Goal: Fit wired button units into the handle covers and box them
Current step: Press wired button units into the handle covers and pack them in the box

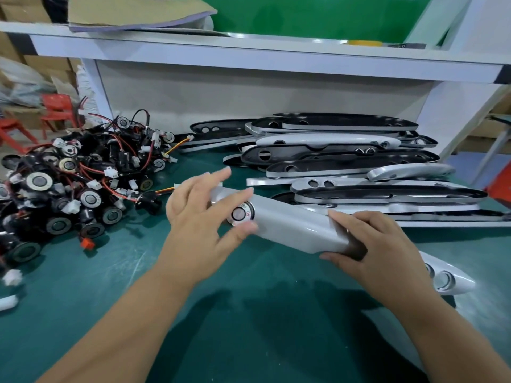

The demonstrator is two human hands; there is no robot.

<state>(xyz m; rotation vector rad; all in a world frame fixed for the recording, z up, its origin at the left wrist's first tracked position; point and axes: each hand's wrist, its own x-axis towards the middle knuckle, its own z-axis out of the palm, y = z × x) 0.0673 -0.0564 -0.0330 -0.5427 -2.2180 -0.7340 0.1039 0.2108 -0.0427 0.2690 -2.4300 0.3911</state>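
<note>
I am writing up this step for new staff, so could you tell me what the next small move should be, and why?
Probably press the button flush with the left hand, while the right hand steadies the cover. The button sits in the cover's hole between left thumb and forefinger; whether it is fully seated cannot be told.

Left hand (204, 217): bare, with a bare forearm (124, 327) running to the lower left corner of the frame | Right hand (378, 244): bare, with a bare forearm (442, 327) running to the lower right edge | nails (250, 226): short and plain on both
</note>
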